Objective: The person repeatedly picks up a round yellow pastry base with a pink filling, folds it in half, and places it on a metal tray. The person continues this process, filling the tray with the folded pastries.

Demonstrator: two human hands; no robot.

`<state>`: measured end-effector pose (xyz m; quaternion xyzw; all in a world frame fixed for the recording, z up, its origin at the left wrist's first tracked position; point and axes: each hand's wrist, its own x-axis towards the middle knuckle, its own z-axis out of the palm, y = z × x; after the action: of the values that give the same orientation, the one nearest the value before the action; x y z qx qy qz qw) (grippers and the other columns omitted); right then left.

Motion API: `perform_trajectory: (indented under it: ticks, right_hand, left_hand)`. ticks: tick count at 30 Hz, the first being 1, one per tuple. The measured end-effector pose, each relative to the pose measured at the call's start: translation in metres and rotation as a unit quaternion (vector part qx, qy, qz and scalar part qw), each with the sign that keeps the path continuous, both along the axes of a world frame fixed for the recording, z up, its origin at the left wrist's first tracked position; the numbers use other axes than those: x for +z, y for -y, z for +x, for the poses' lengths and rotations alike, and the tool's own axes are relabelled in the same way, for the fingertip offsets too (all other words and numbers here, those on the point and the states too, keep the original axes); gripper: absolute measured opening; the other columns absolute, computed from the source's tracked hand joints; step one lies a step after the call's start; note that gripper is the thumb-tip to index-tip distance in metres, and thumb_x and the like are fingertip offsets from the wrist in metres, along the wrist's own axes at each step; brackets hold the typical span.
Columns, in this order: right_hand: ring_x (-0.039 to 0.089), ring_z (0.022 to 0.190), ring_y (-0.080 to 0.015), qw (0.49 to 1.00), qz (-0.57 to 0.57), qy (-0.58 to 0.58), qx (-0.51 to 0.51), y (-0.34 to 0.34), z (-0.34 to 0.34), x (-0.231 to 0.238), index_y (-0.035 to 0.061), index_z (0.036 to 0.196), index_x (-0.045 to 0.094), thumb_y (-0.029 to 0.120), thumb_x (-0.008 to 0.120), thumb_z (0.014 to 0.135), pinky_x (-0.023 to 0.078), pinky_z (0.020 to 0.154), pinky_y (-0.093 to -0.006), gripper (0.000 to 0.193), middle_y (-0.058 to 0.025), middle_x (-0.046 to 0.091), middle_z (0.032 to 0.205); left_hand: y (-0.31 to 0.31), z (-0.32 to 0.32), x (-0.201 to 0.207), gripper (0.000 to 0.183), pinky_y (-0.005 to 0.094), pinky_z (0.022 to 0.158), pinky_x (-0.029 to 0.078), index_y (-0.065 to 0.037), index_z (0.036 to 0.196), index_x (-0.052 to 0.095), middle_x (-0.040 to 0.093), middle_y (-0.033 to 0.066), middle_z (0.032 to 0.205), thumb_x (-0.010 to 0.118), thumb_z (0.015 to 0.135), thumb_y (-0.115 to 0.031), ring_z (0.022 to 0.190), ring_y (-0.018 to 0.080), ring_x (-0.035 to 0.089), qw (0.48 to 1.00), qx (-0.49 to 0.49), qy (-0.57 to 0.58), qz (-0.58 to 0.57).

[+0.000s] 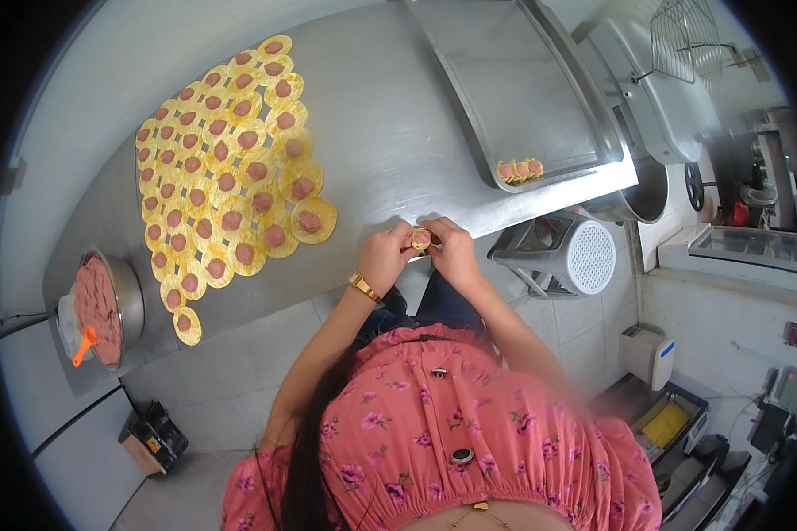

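Note:
Near the front edge of the steel table, my left hand [384,257] and my right hand [452,254] meet around a small open-topped dumpling [421,238]. Its yellow wrapper is gathered about a pink meat filling that shows on top. Fingers of both hands are closed on it, one hand at each side. Left of my hands, round yellow wrappers [314,232] lie in overlapping rows, each with a lump of pink filling. Several finished-looking dumplings [520,169] stand together in the near corner of a metal tray [531,88] on the right.
At the far left sits a steel bowl [134,305] of pink ground meat with an orange-handled utensil [85,346] in it. A grey stool [590,257] stands below the table's right end, near a large steel pot [649,193]. A cardboard box [142,454] rests on the floor at lower left.

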<state>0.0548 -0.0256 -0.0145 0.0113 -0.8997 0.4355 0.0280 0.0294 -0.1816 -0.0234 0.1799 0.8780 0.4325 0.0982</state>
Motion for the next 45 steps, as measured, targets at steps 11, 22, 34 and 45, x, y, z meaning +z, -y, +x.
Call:
perform_trajectory:
  ticks: [11,22,34,45]
  right_hand:
    - [0.063,0.079,-0.0352,0.999,-0.033,0.006,0.008,-0.003,0.0,-0.006,0.0007,0.099,0.063,-0.006,0.065,0.069,0.051,0.067,-0.0383,0.03,-0.0164,0.062,0.096]
    - [0.065,0.074,-0.0281,0.998,-0.054,0.016,0.007,0.0,0.001,-0.008,0.0012,0.105,0.061,-0.008,0.068,0.066,0.053,0.065,-0.0335,0.041,-0.0144,0.061,0.096]
    - [0.067,0.081,-0.0244,0.997,-0.055,0.053,-0.014,0.004,0.0,0.002,-0.0005,0.101,0.065,-0.009,0.068,0.07,0.056,0.07,-0.03,0.032,-0.0113,0.063,0.094]
    - [0.064,0.079,-0.0293,0.997,-0.054,0.018,0.056,-0.005,-0.006,0.001,0.0033,0.103,0.062,-0.007,0.065,0.07,0.053,0.067,-0.0353,0.035,-0.0133,0.06,0.094]
  left_hand:
    - [-0.002,0.002,-0.004,0.026,0.0348,0.06,0.051,-0.006,0.09,0.058,0.06,0.0089,0.07,0.075,0.071,-0.007,0.067,0.0244,0.063,0.999,0.013,-0.017,0.025]
    - [0.004,-0.001,-0.005,0.03,0.0323,0.064,0.053,-0.006,0.1,0.061,0.062,0.0107,0.081,0.072,0.072,-0.003,0.072,0.0227,0.064,1.0,-0.001,-0.005,0.031]
    - [0.007,0.001,0.001,0.021,0.0348,0.062,0.051,-0.006,0.096,0.06,0.064,0.0123,0.077,0.071,0.077,-0.01,0.071,0.0258,0.065,0.999,0.001,-0.031,0.021]
    - [0.006,0.003,-0.003,0.029,0.0317,0.065,0.053,-0.005,0.099,0.059,0.064,0.0115,0.08,0.073,0.073,-0.003,0.073,0.0233,0.066,0.997,0.044,0.027,0.055]
